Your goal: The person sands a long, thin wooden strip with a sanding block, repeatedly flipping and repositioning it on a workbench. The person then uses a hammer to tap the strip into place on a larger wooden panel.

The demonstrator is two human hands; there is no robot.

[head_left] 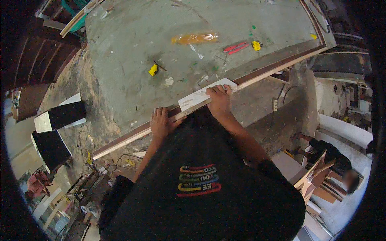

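I stand at the near edge of the big grey workbench with both hands on the long wooden strip that runs along that edge. My right hand lies flat, fingers curled over a small white rectangular piece, pressing it where it sits on the bench top against the strip. My left hand rests palm down a little further along, fingers spread over the strip and its dark band; it grips nothing that I can see, it only bears down. As I judge it, the white piece is set in place and held, but nothing shows it fastened: no clamp, nail or tool is at my hands. The rest of the strip, out to the far corner, lies bare. Well apart on the bench lie an orange bottle on its side, a pair of red sticks and a yellow scrap, all untouched. Another person crouches among wood offcuts down on the floor at my right.
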